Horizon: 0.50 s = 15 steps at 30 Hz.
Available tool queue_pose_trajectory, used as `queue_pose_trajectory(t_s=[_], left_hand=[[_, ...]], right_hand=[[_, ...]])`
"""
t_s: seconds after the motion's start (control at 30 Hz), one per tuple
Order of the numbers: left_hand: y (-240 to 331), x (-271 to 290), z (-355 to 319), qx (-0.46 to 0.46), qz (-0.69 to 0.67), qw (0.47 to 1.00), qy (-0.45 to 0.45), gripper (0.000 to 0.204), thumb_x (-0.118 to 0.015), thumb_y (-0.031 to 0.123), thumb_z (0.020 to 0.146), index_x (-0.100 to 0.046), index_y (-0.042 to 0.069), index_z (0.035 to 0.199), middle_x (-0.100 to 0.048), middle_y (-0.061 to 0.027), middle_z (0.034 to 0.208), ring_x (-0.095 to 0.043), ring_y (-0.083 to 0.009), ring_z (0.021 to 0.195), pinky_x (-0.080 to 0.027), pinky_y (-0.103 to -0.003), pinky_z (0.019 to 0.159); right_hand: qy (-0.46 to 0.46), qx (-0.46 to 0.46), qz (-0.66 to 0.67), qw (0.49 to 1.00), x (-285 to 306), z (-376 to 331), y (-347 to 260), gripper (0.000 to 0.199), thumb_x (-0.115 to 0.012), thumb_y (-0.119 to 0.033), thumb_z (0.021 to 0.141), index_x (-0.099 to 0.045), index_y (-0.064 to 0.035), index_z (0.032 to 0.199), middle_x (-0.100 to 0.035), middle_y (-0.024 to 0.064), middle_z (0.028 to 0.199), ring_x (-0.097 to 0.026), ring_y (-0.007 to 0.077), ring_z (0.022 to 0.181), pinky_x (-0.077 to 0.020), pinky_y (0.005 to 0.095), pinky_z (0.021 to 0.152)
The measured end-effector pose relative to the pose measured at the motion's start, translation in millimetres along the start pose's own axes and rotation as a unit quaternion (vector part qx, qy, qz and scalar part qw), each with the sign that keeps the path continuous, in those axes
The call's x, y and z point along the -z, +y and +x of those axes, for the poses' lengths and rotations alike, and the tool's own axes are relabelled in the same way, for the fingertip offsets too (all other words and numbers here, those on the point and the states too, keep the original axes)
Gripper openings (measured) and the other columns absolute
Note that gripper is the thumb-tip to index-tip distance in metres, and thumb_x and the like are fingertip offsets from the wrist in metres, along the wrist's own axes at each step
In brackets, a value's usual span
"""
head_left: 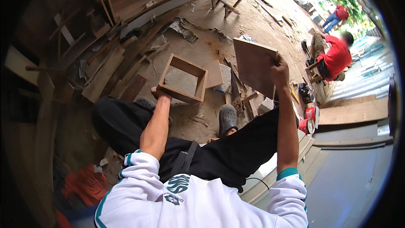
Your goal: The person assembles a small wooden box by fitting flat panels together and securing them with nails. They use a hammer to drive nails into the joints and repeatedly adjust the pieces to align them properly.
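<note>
Above flr [249, 24], LH [161, 94] holding frame [182, 95], RH [280, 72] – panel [255, 67]

A head-worn fisheye looks down and forward, close above the lap [232, 156].

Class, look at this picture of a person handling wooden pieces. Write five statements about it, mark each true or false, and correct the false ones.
1. The left hand holds an open wooden frame. True.
2. The right hand grips a hammer. False: it grips a flat wooden panel.
3. A grey clog shows below the panel's level in the picture. True.
4. The seated person wears a green top. False: the top is red.
5. The frame and panel are pressed together. False: they are apart.
</note>
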<state>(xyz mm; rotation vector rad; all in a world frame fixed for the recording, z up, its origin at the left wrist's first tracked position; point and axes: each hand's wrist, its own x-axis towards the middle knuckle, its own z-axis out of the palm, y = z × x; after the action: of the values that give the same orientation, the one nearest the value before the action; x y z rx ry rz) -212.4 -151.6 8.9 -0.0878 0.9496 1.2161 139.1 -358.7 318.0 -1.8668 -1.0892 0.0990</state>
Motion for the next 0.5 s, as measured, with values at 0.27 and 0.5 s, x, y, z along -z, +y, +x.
queue_pose_trajectory(t_s=[0.27,0.5], left_hand=[[-21,7,-62,0.145,-0.092,0.983,-0.064,0.044,-0.039,0.037,0.089,-0.064,0.009,0.111,-0.062,-0.0067,0.108,-0.060,-0.0207,0.094,-0.050,-0.042,0.079],[-56,56,12,0.113,-0.046,0.992,0.018,0.044,-0.042,0.042,0.091,-0.065,0.008,0.106,-0.064,-0.0069,0.100,-0.059,-0.0193,0.084,-0.048,-0.039,0.071]], right_hand=[[-0.059,-0.001,-0.009,0.998,-67,19,-28,0.027,-0.065,-0.018,0.091,-0.068,-0.0036,0.113,-0.073,0.0089,0.099,-0.066,0.0151,0.091,-0.0493,0.0295,0.083],[-0.111,-0.006,0.032,0.993,-87,29,-26,0.027,-0.062,-0.013,0.088,-0.066,-0.0023,0.113,-0.072,0.0162,0.098,-0.070,0.0238,0.090,-0.0508,0.0329,0.082]])
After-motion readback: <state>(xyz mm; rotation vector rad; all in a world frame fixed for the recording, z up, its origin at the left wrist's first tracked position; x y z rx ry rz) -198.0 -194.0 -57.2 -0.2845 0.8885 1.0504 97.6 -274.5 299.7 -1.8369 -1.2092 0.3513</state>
